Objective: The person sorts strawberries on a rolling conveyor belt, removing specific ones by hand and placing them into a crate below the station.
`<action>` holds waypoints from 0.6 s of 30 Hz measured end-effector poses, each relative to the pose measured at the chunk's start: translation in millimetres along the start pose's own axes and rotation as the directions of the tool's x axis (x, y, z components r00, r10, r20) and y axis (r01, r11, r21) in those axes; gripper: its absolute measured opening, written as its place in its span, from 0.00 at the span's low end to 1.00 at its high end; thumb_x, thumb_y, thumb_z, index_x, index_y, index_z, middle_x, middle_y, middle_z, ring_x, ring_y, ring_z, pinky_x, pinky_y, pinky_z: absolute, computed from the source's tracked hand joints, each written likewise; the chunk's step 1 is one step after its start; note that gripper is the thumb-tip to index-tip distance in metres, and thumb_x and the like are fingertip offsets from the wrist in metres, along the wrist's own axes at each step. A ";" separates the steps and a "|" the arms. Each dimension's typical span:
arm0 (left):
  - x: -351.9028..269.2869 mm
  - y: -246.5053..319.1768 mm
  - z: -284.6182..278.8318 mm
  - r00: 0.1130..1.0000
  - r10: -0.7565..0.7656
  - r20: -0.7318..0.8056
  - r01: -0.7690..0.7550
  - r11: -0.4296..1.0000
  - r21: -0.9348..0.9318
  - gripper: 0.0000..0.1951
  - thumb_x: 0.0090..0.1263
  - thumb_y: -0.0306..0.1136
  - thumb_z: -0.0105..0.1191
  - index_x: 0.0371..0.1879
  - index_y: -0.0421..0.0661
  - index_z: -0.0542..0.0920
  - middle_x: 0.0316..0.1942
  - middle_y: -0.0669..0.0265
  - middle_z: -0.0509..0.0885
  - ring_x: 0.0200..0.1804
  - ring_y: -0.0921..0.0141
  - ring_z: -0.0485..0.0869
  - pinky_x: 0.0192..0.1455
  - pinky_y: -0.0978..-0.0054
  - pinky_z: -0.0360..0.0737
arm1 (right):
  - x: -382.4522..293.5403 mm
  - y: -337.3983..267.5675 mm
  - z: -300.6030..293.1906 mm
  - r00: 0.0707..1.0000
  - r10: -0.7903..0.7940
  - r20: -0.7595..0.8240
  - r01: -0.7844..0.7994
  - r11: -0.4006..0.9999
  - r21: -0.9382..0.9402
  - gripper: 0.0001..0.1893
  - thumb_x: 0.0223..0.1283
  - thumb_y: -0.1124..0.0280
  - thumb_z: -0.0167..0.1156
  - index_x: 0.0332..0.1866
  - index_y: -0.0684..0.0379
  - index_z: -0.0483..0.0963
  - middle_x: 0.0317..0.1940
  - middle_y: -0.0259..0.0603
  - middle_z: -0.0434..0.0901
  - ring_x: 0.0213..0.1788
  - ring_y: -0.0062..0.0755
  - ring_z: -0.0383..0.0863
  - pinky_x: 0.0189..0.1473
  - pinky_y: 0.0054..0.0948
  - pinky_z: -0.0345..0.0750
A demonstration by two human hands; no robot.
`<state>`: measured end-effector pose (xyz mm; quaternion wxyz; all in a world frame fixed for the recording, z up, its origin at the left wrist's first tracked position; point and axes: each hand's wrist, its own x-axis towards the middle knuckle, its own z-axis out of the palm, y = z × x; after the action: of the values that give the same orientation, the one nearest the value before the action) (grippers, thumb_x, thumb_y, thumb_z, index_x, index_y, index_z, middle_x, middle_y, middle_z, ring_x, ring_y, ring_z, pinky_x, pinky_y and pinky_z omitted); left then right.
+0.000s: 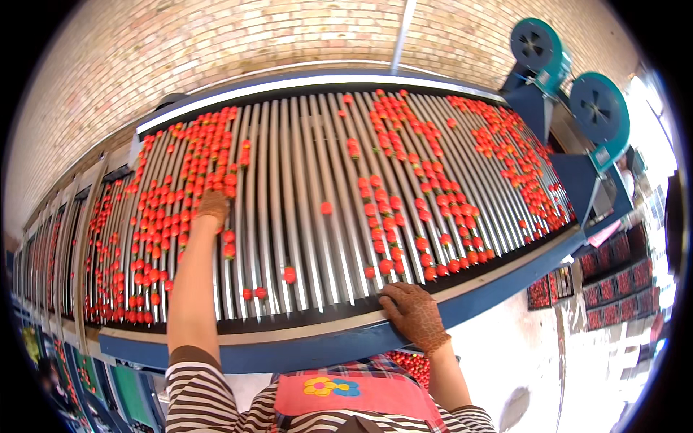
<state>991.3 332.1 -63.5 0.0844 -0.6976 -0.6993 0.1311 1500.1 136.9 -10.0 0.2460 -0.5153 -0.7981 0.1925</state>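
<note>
Small red tomatoes (157,224) lie in dense patches along a conveyor of metal rollers (270,216). My left hand (213,207), in a brown patterned glove, reaches over the rollers and touches the edge of the left patch; its fingertips are partly hidden, so I cannot tell whether it grips a tomato. My right hand (412,318), gloved alike, rests on the near rim of the conveyor frame (303,333), with its fingers slightly spread and nothing seen in them. A few loose tomatoes sit between the larger patches, one of them (326,208) near the middle.
Two teal blowers (598,116) stand at the conveyor's right end. A brick wall (243,38) runs behind it. Stacked crates of red produce (622,281) stand at the lower right, and a filled container (411,365) sits below the near rim. Green belts (130,392) show at lower left.
</note>
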 end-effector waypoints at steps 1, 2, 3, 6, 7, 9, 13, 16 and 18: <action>6.9 65.2 -38.0 0.991 -0.068 0.118 0.087 0.982 -0.166 0.15 0.68 0.36 0.47 0.39 0.40 0.86 0.43 0.48 0.85 0.50 0.53 0.83 0.56 0.56 0.76 | -11.3 17.9 -8.2 0.998 0.054 -0.037 -0.054 0.998 -0.018 0.11 0.62 0.64 0.59 0.43 0.58 0.80 0.43 0.42 0.83 0.47 0.44 0.82 0.52 0.39 0.77; 4.6 47.0 -39.9 0.976 -0.125 0.178 0.156 0.973 -0.168 0.15 0.68 0.38 0.51 0.40 0.39 0.85 0.42 0.45 0.85 0.50 0.54 0.84 0.53 0.58 0.80 | -14.0 17.1 -9.1 0.997 0.033 -0.066 -0.033 0.999 0.007 0.10 0.63 0.64 0.59 0.43 0.58 0.80 0.42 0.41 0.83 0.45 0.44 0.82 0.51 0.40 0.77; 1.8 50.9 -55.9 0.938 -0.219 0.269 0.267 0.950 -0.159 0.13 0.66 0.35 0.54 0.41 0.38 0.85 0.42 0.45 0.85 0.46 0.56 0.86 0.51 0.60 0.82 | -17.0 21.4 -8.5 0.997 0.036 -0.074 -0.035 0.999 0.022 0.10 0.63 0.64 0.59 0.43 0.58 0.80 0.42 0.42 0.83 0.45 0.45 0.82 0.50 0.40 0.77; 0.5 39.1 -57.0 0.845 -0.237 0.478 0.457 0.784 -0.419 0.07 0.64 0.24 0.54 0.26 0.32 0.78 0.28 0.52 0.84 0.30 0.61 0.87 0.26 0.65 0.82 | -18.1 30.0 -10.7 0.996 0.041 -0.078 -0.036 0.997 0.061 0.10 0.63 0.64 0.59 0.43 0.58 0.80 0.40 0.42 0.83 0.44 0.45 0.82 0.49 0.41 0.77; -4.7 44.1 -62.1 0.869 -0.169 0.465 0.422 0.743 -0.519 0.08 0.62 0.24 0.57 0.23 0.34 0.75 0.23 0.55 0.81 0.25 0.63 0.84 0.21 0.69 0.78 | -19.4 33.7 -12.0 0.997 0.035 -0.075 -0.030 0.997 0.068 0.10 0.63 0.64 0.59 0.43 0.58 0.80 0.40 0.43 0.83 0.43 0.46 0.82 0.48 0.41 0.77; -10.8 40.2 -64.8 0.843 -0.131 0.522 0.435 0.737 -0.517 0.06 0.61 0.24 0.58 0.30 0.36 0.75 0.27 0.57 0.81 0.26 0.65 0.82 0.23 0.70 0.78 | -19.6 35.5 -14.8 0.996 0.020 -0.085 -0.012 0.995 0.095 0.11 0.62 0.64 0.59 0.43 0.59 0.80 0.40 0.43 0.83 0.43 0.46 0.82 0.48 0.41 0.77; -36.0 34.7 -44.0 0.895 -0.177 0.410 0.353 0.843 -0.406 0.16 0.60 0.28 0.61 0.45 0.39 0.75 0.42 0.54 0.82 0.44 0.59 0.83 0.41 0.64 0.81 | -20.4 40.4 -14.4 0.996 -0.026 -0.086 0.036 0.992 0.117 0.11 0.62 0.64 0.60 0.43 0.59 0.80 0.40 0.43 0.83 0.44 0.45 0.82 0.49 0.42 0.77; -49.3 59.6 -39.2 0.942 -0.227 0.247 0.298 0.904 -0.307 0.18 0.59 0.30 0.62 0.48 0.39 0.76 0.46 0.49 0.83 0.53 0.51 0.81 0.55 0.59 0.78 | -22.8 49.2 -15.2 0.997 -0.029 -0.077 0.034 0.998 0.062 0.10 0.60 0.65 0.62 0.42 0.59 0.81 0.40 0.44 0.84 0.44 0.45 0.83 0.49 0.39 0.78; -67.4 62.7 -32.2 0.977 -0.190 0.100 0.211 0.932 -0.295 0.16 0.61 0.31 0.62 0.45 0.39 0.74 0.40 0.51 0.83 0.43 0.55 0.84 0.46 0.60 0.80 | -22.8 52.2 -17.8 0.998 -0.030 -0.060 0.033 0.998 0.057 0.10 0.60 0.65 0.62 0.42 0.59 0.81 0.40 0.43 0.84 0.44 0.44 0.83 0.49 0.40 0.78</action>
<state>1061.6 266.5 -47.4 -0.0355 -0.6223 -0.7811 0.0369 1556.5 137.6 -29.3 0.2875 -0.5006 -0.7926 0.1963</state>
